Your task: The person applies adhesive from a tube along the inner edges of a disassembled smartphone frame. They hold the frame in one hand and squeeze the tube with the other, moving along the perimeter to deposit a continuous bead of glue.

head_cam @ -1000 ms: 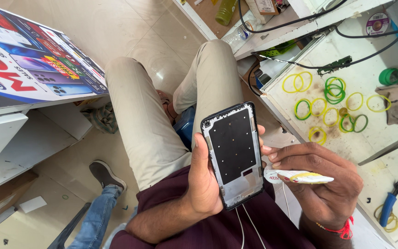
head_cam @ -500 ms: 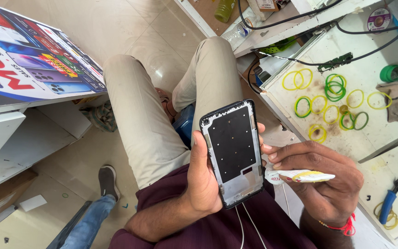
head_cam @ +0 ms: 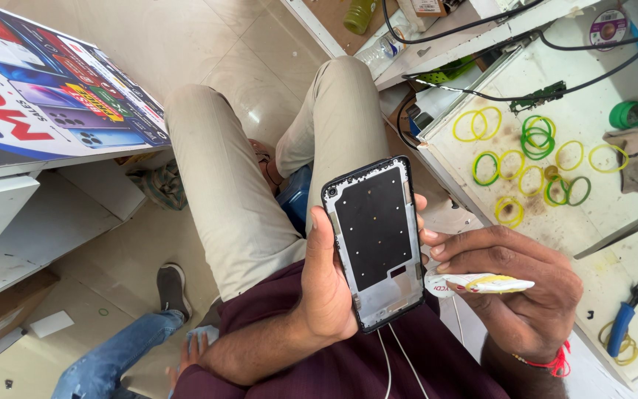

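poster: upper left, flat, red-blue-white | glue tube: right hand, white-yellow

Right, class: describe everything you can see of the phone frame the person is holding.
The phone frame is a stripped rectangular housing with rounded corners: a dark outer rim around a pale, metal-looking inner chassis, with a large black panel dotted with small spots over most of it. Small cut-outs show near its lower end. It is held almost upright, tilted slightly, above the person's lap. The left hand grips its left edge and back; the right hand, holding a small white and yellow tube, touches its right edge with its fingertips.
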